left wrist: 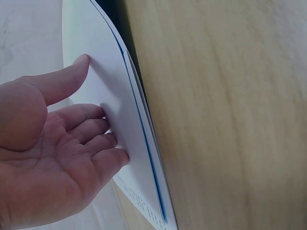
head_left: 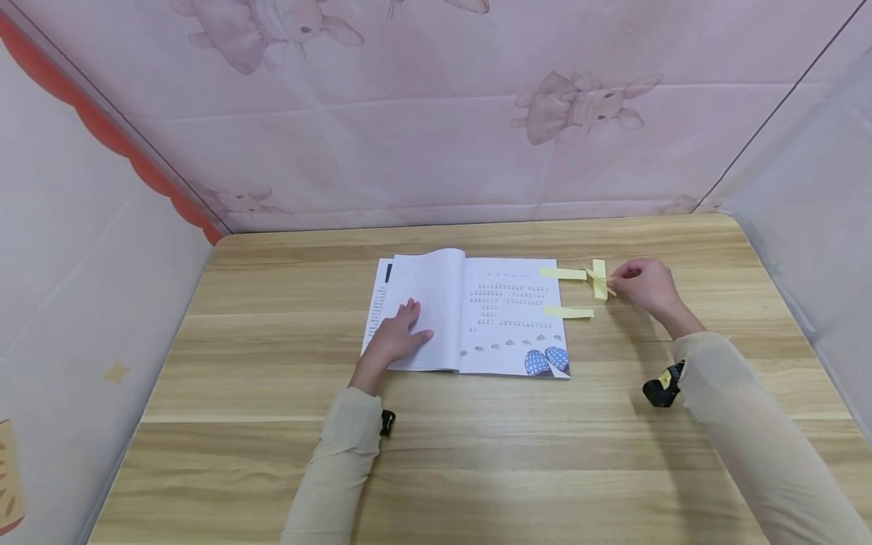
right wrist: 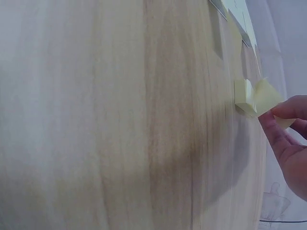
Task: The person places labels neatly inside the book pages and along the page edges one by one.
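An open book (head_left: 507, 348) lies on the table, its left leaf curving up near the spine. My left hand (head_left: 395, 338) rests on the blank left page, fingers relaxed; the left wrist view shows the fingertips (left wrist: 122, 155) touching the paper. Right of the book is a pale yellow sticky note pad (head_left: 599, 265). Between thumb and fingers, my right hand (head_left: 647, 288) pinches a yellow sticky note (right wrist: 266, 97) that bends up beside the pad (right wrist: 241, 93). Two other sticky notes, one upper (head_left: 568, 274) and one lower (head_left: 575, 312), stick out past the right page's edge.
The wood-grain table (head_left: 477, 469) runs back to a pink wall covering (head_left: 422, 166) with rabbit pictures. White panels stand at the left (head_left: 88, 250) and right sides. Black wrist devices (head_left: 662, 387) sit at both sleeves.
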Tool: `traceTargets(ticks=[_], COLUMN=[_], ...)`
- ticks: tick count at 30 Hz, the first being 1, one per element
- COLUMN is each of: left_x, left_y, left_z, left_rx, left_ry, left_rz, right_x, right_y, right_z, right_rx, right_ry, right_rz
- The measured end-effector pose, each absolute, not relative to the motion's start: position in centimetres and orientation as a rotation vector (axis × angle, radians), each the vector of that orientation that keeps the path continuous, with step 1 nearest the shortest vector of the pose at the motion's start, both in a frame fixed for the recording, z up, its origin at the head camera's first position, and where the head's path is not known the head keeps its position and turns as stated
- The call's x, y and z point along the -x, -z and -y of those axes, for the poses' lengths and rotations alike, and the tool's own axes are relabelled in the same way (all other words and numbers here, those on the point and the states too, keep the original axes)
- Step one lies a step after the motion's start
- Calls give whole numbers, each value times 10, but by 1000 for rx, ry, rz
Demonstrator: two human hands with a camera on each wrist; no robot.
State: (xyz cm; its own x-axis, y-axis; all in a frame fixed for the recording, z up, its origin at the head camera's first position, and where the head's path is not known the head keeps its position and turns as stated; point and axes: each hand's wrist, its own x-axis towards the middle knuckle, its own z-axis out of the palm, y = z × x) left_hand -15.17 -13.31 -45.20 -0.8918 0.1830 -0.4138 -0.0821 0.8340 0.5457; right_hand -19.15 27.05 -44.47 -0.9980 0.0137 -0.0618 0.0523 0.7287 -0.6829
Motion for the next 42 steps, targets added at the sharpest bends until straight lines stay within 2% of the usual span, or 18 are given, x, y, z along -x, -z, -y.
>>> traceTargets(ticks=[17,34,42], left_x=[151,152,152], left_y=[452,451,452], left_z=[133,132,132], left_rx=[-92,-73,-69], left_ry=[-790,-806,-812], left_rz=[-2565,-2556,-2558], right_x=[192,190,189], right_y=[446,445,444], right_z=[-273,-271,-270], right_rx=[-94,-105,-102], right_ry=[1333,1196,1149], right_rz=[-2889,-3039,-2920])
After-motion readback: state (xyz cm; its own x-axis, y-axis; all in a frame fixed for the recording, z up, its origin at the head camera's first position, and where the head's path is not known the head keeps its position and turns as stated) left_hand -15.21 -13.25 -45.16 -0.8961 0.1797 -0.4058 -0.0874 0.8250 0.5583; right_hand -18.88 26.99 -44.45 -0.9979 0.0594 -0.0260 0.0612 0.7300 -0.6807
